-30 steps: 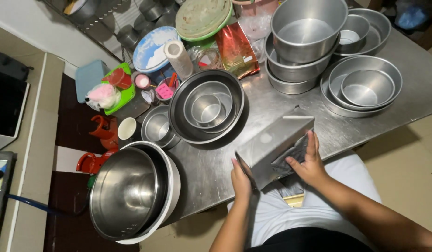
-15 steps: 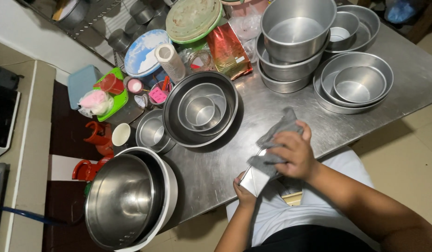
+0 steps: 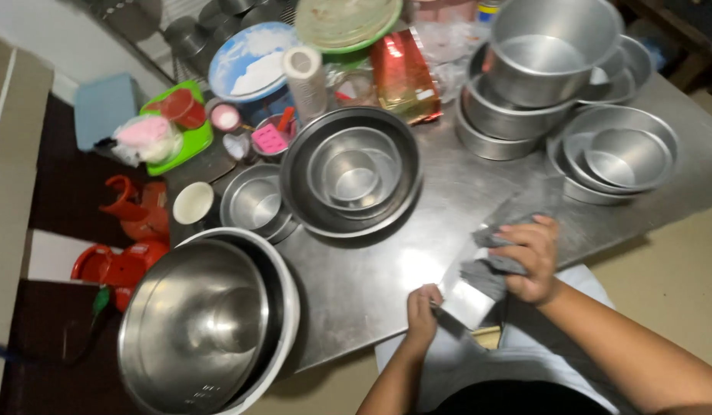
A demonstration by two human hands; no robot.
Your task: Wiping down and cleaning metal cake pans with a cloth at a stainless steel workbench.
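While left hand (image 3: 422, 311) grips metal pan (image 3: 467, 296), right hand (image 3: 529, 257) fingers curled on grey cloth (image 3: 490, 265)

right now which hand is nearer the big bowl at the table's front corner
Left. The left hand grips the near end of the metal tin, a short way right of the big bowl. The right hand, pressing a grey cloth, is farther right.

Kitchen, prob. commercial: steel worktop (image 3: 386, 277) w/ stacked metal bowls (image 3: 348, 173), baking pans (image 3: 625, 154), plates (image 3: 344, 19).
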